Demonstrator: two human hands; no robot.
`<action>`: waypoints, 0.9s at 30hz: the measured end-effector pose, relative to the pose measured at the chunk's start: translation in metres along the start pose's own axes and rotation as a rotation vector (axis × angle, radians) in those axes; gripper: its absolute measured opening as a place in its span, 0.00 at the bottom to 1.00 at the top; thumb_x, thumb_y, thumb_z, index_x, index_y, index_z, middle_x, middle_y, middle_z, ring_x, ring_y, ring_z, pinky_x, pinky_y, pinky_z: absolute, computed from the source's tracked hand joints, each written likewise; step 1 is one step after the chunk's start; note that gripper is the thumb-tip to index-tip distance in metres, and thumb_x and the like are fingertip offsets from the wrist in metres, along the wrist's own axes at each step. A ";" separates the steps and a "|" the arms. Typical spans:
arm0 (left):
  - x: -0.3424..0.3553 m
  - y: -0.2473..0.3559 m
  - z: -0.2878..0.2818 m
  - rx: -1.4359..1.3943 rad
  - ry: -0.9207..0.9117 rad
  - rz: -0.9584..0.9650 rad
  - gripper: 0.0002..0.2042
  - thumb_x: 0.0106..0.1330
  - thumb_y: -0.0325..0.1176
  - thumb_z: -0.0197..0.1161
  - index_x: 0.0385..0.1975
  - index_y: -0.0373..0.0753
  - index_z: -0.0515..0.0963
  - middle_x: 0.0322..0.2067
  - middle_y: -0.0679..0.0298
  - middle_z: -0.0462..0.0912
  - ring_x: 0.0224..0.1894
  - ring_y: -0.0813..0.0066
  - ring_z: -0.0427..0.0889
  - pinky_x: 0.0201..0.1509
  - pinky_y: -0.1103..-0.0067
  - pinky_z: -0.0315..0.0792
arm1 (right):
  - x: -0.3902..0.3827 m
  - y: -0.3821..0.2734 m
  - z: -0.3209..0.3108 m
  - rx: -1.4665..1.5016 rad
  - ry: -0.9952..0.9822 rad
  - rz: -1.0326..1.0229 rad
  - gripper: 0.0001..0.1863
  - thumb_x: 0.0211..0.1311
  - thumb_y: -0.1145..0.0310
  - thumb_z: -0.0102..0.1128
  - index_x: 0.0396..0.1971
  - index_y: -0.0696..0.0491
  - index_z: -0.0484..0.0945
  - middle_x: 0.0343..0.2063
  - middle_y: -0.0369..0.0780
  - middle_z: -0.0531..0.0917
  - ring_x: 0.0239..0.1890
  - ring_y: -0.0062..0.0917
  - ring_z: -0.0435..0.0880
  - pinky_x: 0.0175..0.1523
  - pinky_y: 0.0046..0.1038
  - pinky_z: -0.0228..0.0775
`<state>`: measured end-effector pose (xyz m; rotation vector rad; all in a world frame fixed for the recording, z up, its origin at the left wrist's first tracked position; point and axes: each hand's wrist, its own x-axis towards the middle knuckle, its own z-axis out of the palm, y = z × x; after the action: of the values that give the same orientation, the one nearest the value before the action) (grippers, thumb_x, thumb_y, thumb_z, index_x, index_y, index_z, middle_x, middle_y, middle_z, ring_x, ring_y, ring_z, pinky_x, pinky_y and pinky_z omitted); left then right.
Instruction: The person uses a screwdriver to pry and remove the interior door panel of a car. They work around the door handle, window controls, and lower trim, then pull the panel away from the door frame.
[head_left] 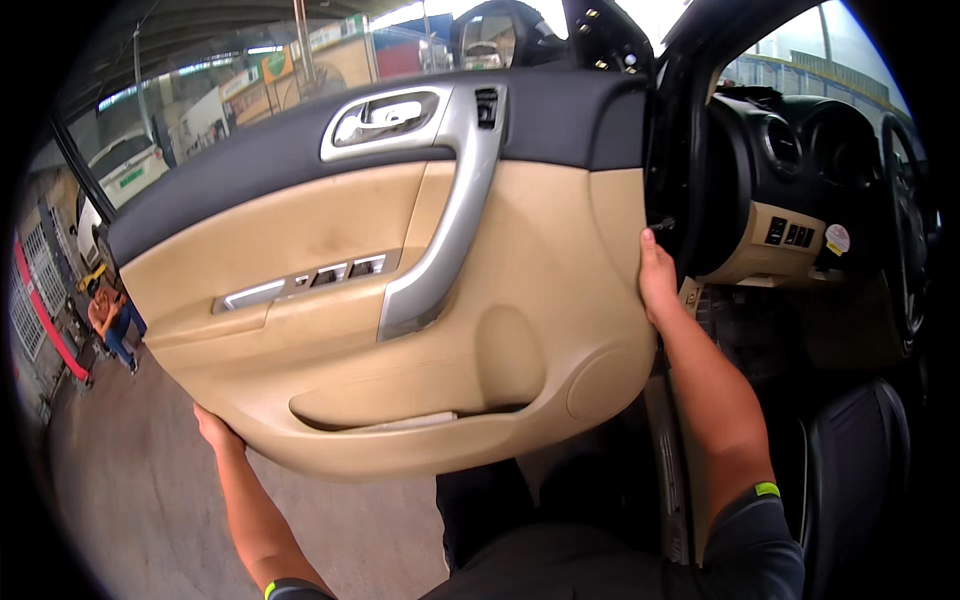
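Observation:
A beige and black car door panel [560, 250] spans the middle of the head view, upright in front of me against the car door. It carries a silver pull handle [455, 230], a chrome inner door handle [380, 120], a strip with window switch openings [335, 273] and a low storage pocket [400, 408]. My left hand [217, 430] is closed around the lower left edge, its fingers partly behind the panel. My right hand [656, 275] grips the right edge, thumb on the front side and the other fingers hidden.
To the right are the dashboard [770, 200], a steering wheel [905, 230] and a dark seat [855, 480]. The side mirror [490, 42] shows beyond the window. A person [112, 318] sits at far left near a red post [48, 315]. A white vehicle [125, 165] stands behind.

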<state>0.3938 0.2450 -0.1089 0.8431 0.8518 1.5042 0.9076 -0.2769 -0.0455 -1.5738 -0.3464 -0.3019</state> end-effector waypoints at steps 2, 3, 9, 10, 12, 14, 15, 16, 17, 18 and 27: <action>-0.013 0.008 0.007 -0.040 -0.013 -0.025 0.25 0.70 0.49 0.50 0.55 0.34 0.73 0.49 0.58 0.79 0.48 0.62 0.79 0.50 0.68 0.75 | 0.003 -0.003 -0.003 -0.046 0.017 0.009 0.37 0.69 0.38 0.45 0.42 0.64 0.79 0.39 0.48 0.83 0.43 0.31 0.79 0.53 0.30 0.67; -0.009 0.005 0.010 -0.035 -0.015 -0.020 0.25 0.70 0.49 0.50 0.55 0.34 0.73 0.49 0.58 0.79 0.48 0.62 0.79 0.50 0.68 0.75 | 0.005 -0.001 -0.005 -0.067 0.015 0.009 0.38 0.68 0.37 0.45 0.41 0.64 0.79 0.39 0.49 0.83 0.43 0.32 0.79 0.53 0.31 0.67; 0.000 -0.006 0.011 -0.044 -0.006 -0.047 0.27 0.70 0.50 0.50 0.55 0.31 0.72 0.50 0.57 0.79 0.49 0.62 0.79 0.52 0.68 0.75 | 0.000 -0.004 -0.014 -0.138 0.044 0.032 0.40 0.67 0.35 0.44 0.39 0.64 0.79 0.37 0.51 0.82 0.43 0.37 0.80 0.51 0.34 0.68; 0.005 -0.005 0.010 -0.044 -0.009 -0.043 0.27 0.70 0.51 0.50 0.56 0.31 0.72 0.51 0.57 0.79 0.49 0.62 0.79 0.52 0.68 0.74 | 0.000 -0.008 -0.012 -0.149 0.057 0.030 0.40 0.67 0.35 0.44 0.39 0.64 0.79 0.37 0.51 0.83 0.43 0.38 0.80 0.51 0.34 0.68; 0.006 -0.008 0.012 -0.049 0.020 -0.054 0.28 0.69 0.51 0.50 0.56 0.31 0.72 0.52 0.57 0.79 0.50 0.62 0.79 0.52 0.68 0.74 | 0.000 -0.005 -0.012 -0.146 0.053 0.032 0.40 0.67 0.34 0.43 0.39 0.64 0.79 0.38 0.51 0.83 0.43 0.38 0.80 0.52 0.34 0.68; 0.005 -0.007 0.012 -0.020 0.034 -0.042 0.28 0.69 0.51 0.50 0.56 0.31 0.72 0.52 0.57 0.78 0.49 0.62 0.79 0.52 0.68 0.74 | 0.002 -0.002 -0.008 -0.137 0.052 0.029 0.40 0.67 0.34 0.43 0.40 0.64 0.79 0.38 0.51 0.83 0.44 0.38 0.80 0.52 0.34 0.68; 0.005 -0.007 0.011 -0.023 0.039 -0.043 0.27 0.69 0.51 0.50 0.55 0.31 0.72 0.51 0.57 0.79 0.49 0.62 0.79 0.51 0.68 0.74 | 0.004 0.001 -0.004 -0.131 0.053 0.026 0.40 0.67 0.34 0.43 0.40 0.64 0.79 0.39 0.51 0.83 0.44 0.39 0.80 0.53 0.34 0.68; 0.006 -0.008 0.009 -0.025 0.045 -0.044 0.27 0.69 0.51 0.50 0.55 0.32 0.72 0.51 0.57 0.79 0.49 0.62 0.79 0.51 0.68 0.74 | 0.006 0.003 0.000 -0.124 0.054 0.022 0.41 0.67 0.34 0.42 0.41 0.64 0.79 0.39 0.51 0.83 0.45 0.39 0.80 0.53 0.34 0.68; 0.007 -0.006 0.008 -0.033 0.055 -0.041 0.27 0.69 0.51 0.50 0.55 0.32 0.73 0.51 0.57 0.79 0.48 0.62 0.79 0.51 0.68 0.75 | 0.009 0.006 0.005 -0.122 0.059 0.025 0.40 0.68 0.35 0.42 0.42 0.64 0.79 0.40 0.50 0.83 0.46 0.38 0.80 0.53 0.34 0.68; 0.008 -0.003 0.006 -0.039 0.046 -0.038 0.27 0.69 0.51 0.50 0.54 0.32 0.73 0.51 0.57 0.79 0.48 0.62 0.79 0.51 0.68 0.74 | 0.011 0.009 0.008 -0.120 0.064 0.027 0.40 0.68 0.35 0.42 0.44 0.64 0.79 0.41 0.50 0.83 0.46 0.38 0.80 0.54 0.33 0.68; 0.062 -0.046 -0.011 -0.123 -0.060 -0.018 0.24 0.70 0.48 0.51 0.52 0.33 0.74 0.50 0.57 0.79 0.46 0.60 0.78 0.49 0.66 0.75 | 0.018 0.017 -0.005 -0.004 -0.017 -0.056 0.32 0.72 0.43 0.41 0.46 0.59 0.81 0.41 0.48 0.85 0.44 0.34 0.84 0.50 0.33 0.72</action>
<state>0.4009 0.3104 -0.1513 0.7841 0.7139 1.4927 0.9311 -0.2820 -0.0539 -1.5735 -0.4039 -0.3324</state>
